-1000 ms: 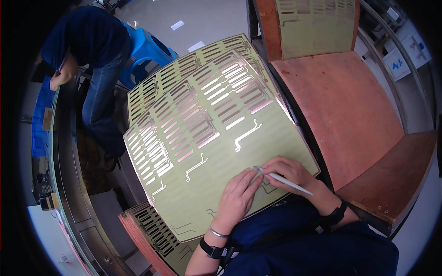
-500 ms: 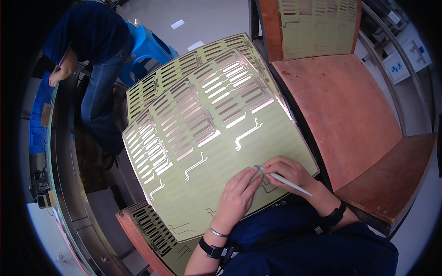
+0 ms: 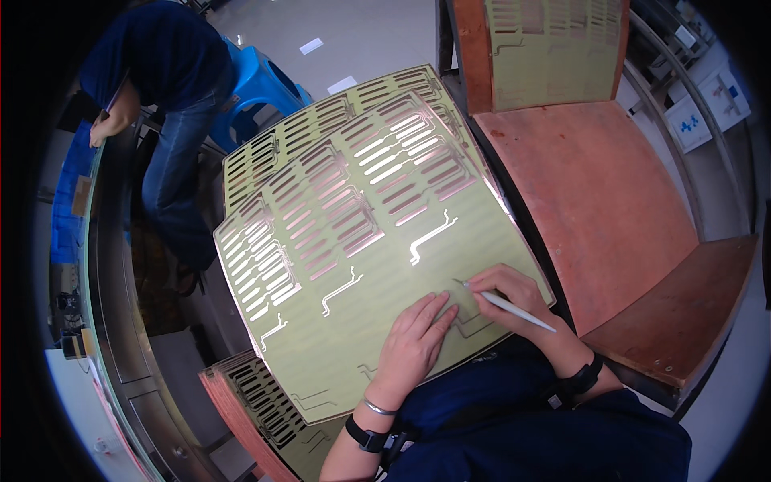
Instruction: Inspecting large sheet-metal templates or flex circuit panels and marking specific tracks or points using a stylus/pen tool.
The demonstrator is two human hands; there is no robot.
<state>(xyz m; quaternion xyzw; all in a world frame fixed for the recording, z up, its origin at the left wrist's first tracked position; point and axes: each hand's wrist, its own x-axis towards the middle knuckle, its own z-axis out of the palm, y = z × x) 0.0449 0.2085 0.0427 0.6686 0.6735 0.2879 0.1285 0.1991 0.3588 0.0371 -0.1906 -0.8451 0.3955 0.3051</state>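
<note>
A large yellow-green circuit board panel (image 3: 385,301) with shiny copper tracks lies tilted in front of me, its near edge against my body. My left hand (image 3: 415,336) rests flat on its near part, fingers stretched out and holding nothing. Just to the right, my right hand (image 3: 510,297) grips a slim, pale, pen-shaped craft knife (image 3: 522,312). The knife's thin tip points left, close over the panel beyond my left fingertips; whether it touches the surface I cannot tell. A second patterned panel (image 3: 321,104) shows from underneath at the far side.
A stack of copper-edged boards (image 3: 241,402) sits below left. On the right stands a reddish wooden rack (image 3: 594,209) with another panel (image 3: 554,68) leaning at its back. At the left, a person (image 3: 173,88) works by a metal bench (image 3: 120,305), near a blue stool (image 3: 261,84).
My right hand has lifted slightly and shifted right with the knife, drawing the tip away from my left fingertips. My left hand stays in place.
</note>
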